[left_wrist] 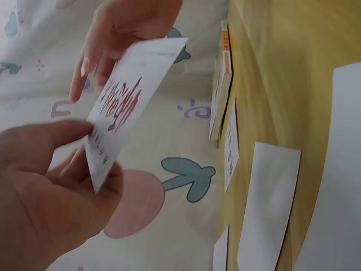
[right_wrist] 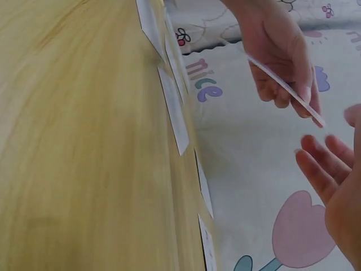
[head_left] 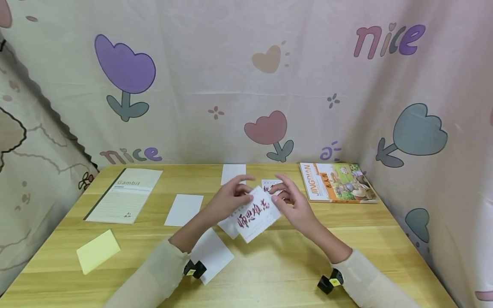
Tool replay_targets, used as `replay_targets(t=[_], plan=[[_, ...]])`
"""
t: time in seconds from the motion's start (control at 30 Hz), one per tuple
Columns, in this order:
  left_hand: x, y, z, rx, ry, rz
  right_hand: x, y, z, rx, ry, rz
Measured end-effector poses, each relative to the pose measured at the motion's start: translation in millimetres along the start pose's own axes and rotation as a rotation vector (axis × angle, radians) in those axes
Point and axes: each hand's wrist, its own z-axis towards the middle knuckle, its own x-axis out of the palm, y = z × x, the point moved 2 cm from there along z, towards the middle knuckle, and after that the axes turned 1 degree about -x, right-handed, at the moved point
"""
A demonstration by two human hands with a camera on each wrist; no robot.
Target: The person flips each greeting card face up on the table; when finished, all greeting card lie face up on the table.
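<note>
Above the middle of the table, my left hand (head_left: 226,202) pinches a white paper card (head_left: 259,214) between thumb and fingers. Red handwritten characters run across the card's face, which shows tilted in the left wrist view. In the right wrist view the card (right_wrist: 285,87) appears nearly edge-on. My right hand (head_left: 295,208) hovers by the card's far edge, its fingers loosely bent and a small gap short of it. Below the held card, another white card (head_left: 230,226) lies partly covered. Behind my right fingers a card with dark characters (head_left: 268,185) is partly hidden.
Further white cards lie on the wooden table: one at the back (head_left: 233,172), one left of centre (head_left: 184,210), one near my left wrist (head_left: 213,256). A Gambit notebook (head_left: 125,194) and yellow sticky notes (head_left: 98,251) are left; a colourful book (head_left: 339,183) is back right.
</note>
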Motion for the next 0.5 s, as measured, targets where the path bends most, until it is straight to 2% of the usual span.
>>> replay_targets(t=[0.1,0.17,0.23,0.33,0.5], plan=[[7.6,0.2,-1.9,0.020,0.115,0.047,2.2,0,-1,-0.028,0.072,-0.056],[10.3,0.3,-2.4,0.022,0.145,0.061,3.9,0,-1,-0.042,0.111,-0.089],[10.3,1.1,-1.8,0.020,0.138,0.071,4.4,-1,-1,-0.041,0.126,-0.117],[6.5,3.6,-0.1,0.010,0.116,0.095,0.2,-4,-1,-0.016,0.095,-0.135],[-2.3,13.2,4.1,-0.045,0.113,0.114,-17.4,-15,1,0.120,0.010,-0.120]])
